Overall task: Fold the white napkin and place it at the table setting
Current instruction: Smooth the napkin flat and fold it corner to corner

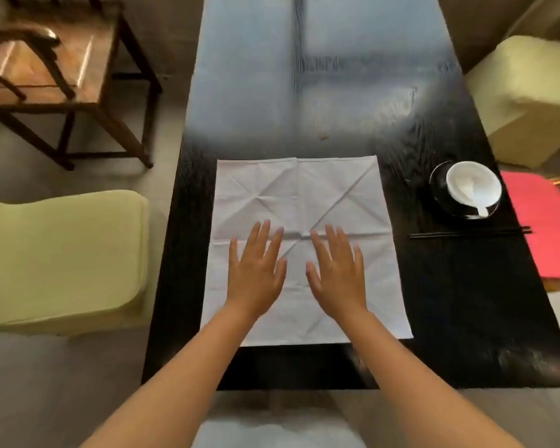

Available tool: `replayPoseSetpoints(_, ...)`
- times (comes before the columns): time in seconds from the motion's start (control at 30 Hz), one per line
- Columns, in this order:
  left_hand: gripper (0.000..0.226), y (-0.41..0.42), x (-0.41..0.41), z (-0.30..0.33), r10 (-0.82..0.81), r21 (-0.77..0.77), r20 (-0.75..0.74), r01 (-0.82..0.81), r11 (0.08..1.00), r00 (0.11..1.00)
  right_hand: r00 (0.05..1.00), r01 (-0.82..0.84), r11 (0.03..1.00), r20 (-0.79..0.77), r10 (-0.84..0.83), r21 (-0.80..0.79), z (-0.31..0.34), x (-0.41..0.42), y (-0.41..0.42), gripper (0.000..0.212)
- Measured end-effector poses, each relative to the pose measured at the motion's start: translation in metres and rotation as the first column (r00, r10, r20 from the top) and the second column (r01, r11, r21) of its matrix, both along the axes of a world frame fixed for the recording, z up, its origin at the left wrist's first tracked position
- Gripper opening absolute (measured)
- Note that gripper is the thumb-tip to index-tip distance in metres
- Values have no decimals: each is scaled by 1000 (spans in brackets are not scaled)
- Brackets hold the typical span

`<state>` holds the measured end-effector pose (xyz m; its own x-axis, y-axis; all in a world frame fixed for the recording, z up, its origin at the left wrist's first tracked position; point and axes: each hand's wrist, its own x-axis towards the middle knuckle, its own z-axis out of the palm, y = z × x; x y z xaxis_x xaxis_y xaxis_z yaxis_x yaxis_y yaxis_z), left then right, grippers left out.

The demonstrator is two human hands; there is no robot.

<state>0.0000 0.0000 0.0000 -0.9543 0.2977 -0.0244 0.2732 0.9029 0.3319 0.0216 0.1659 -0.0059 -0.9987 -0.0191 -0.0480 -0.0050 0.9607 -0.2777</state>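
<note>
The white napkin (304, 247) lies fully unfolded and flat on the dark tabletop (459, 302), close to the near edge. It is roughly square, so it has no clear long axis — its edges run parallel to the tabletop's edges, 1 edge facing the person. Old crease lines cross it: diagonals meeting near the middle and a horizontal crease running side to side.

Both hands rest palm-down on the napkin's near half, side by side with a narrow gap between them. The left hand (256, 270) has its fingers spread and straight, pointing away from the person; its grip is wide open and holds nothing. The right hand (337, 270) is the same — fingers extended, flat on the cloth, grasping nothing. The fingertips of both reach about to the horizontal crease at the napkin's middle.

To the right of the right hand, well apart from the napkin, stands a white bowl (474, 185) on a dark plate (438, 189), with a white spoon (477, 205) in the bowl. Just nearer than the plate lie 2 black chopsticks (469, 233), running side to side.
</note>
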Motion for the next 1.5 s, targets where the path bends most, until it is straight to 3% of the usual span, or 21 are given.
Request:
replayPoseSetpoints(0.2, 55, 11, 66, -81, -53, -123, 112, 67, 990, 992, 980, -132, 984, 164, 112, 119, -75, 55, -17, 59)
replayPoseSetpoints(0.37, 60, -2, 71, -103, -91, -180, 161, 120, 976, 983, 958, -245, 957, 193, 213, 156, -89, 57, -3, 60)
replayPoseSetpoints(0.6, 68, -14, 64, -104, -28, -193, 153, 58, 980, 988, 970, -178, 968, 195, 143, 179, -89, 48, 73, 66)
replayPoseSetpoints(0.73, 70, -52, 50, -108, 148, -211, 126, -119, 970, 981, 966, -161, 967, 230, 114, 197, -84, 46, 127, 63)
replayPoseSetpoints(0.87, 70, -70, 32, -101, 337, -243, 105, -304, 921, 936, 979, -57, 974, 202, 12, 221, -77, 41, 125, 65)
replayPoseSetpoints(0.93, 67, -46, 22, -97, 243, -187, 79, -225, 956, 967, 992, -9, 983, 122, -13, 183, -77, 27, 100, 63)
replayPoseSetpoints(1.07, 62, 25, -5, -101, -80, -157, 30, 83, 984, 996, 990, -139, 983, 36, 136, 115, -89, -15, 36, 61)
replayPoseSetpoints(1.3, 65, 23, -64, -111, -118, -162, 38, 123, 979, 992, 985, -169, 973, 57, 162, 155, -98, -71, 55, 61)
replayPoseSetpoints(1.5, 70, -23, -109, -112, 31, -185, 84, -14, 983, 996, 989, -125, 979, 104, 109, 163, -95, -106, 108, 67)
